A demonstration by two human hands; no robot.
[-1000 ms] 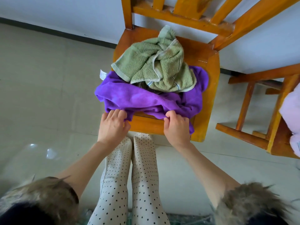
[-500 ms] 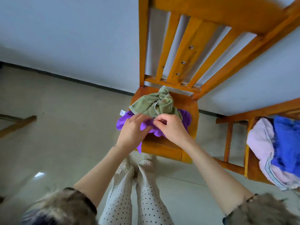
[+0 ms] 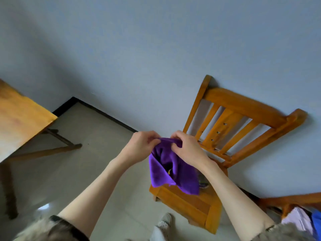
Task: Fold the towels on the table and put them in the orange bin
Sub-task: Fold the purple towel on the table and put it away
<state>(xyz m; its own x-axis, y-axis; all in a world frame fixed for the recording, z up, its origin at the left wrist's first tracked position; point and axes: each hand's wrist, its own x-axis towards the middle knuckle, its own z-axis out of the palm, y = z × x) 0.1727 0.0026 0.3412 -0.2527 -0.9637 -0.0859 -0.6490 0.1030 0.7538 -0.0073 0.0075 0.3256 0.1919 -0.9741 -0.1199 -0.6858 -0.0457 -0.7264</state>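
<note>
A purple towel (image 3: 171, 169) hangs in the air above the wooden chair (image 3: 191, 204), bunched at its top edge. My left hand (image 3: 141, 146) pinches the top edge on the left. My right hand (image 3: 186, 148) grips the same edge on the right, close beside the left. The towel's lower corners drape down toward the seat. The green towel seen earlier is hidden behind the purple one and my right arm. No orange bin is in view.
A wooden table (image 3: 19, 119) stands at the left, with its legs on the tiled floor. A second chair (image 3: 291, 200) at the lower right carries pink (image 3: 298, 221) and blue (image 3: 317, 223) cloth. A pale wall lies behind.
Both hands have lifted the purple towel off the chair seat, out from under the green towel. My view has tilted upward and to the left.
</note>
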